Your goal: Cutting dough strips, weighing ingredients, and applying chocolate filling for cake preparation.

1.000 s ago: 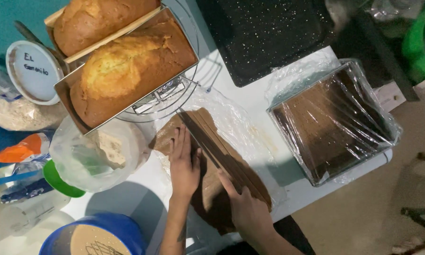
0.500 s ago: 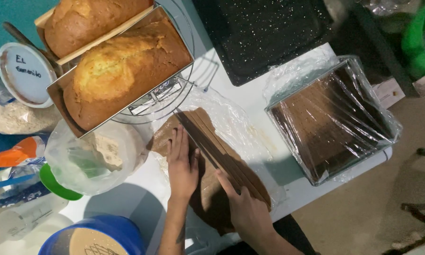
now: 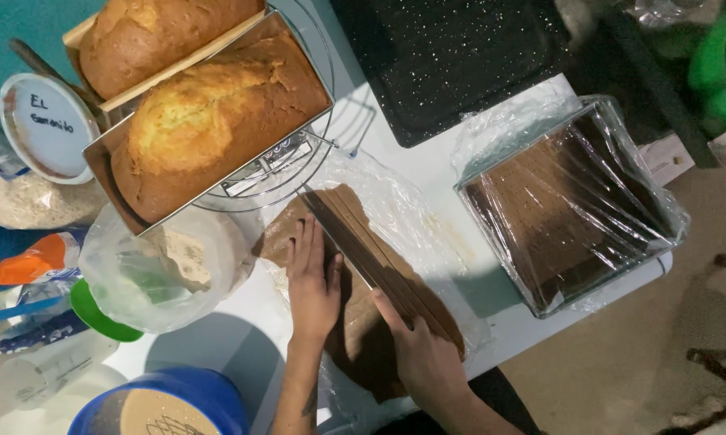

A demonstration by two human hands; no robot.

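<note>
1. The left hand (image 3: 313,282) lies flat and spread on a brown slab (image 3: 355,322), which rests on plastic film (image 3: 403,209) near the front edge of the surface (image 3: 427,169).
2. The right hand (image 3: 427,366) is closed on the handle of a long knife (image 3: 363,250); the blade runs diagonally across the slab, its tip toward the wire rack (image 3: 298,161).
3. The left fingers sit just beside the blade. A sideways slip of the knife could catch them.
4. The film under the slab looks loose and wrinkled, so the slab could slide as the blade presses, giving a crooked cut.
5. The slab reaches close to the front edge; a hard push may nudge part of it over.
6. The loaf tins (image 3: 210,137) stand on the rack just beyond the knife tip, so a long stroke could knock the rack.
7. The wrapped tray (image 3: 572,201) stands well apart at the right edge, out of harm.
8. Compared with the earlier frames, both hands and the knife keep nearly the same place; only the view shifts slightly.
</note>
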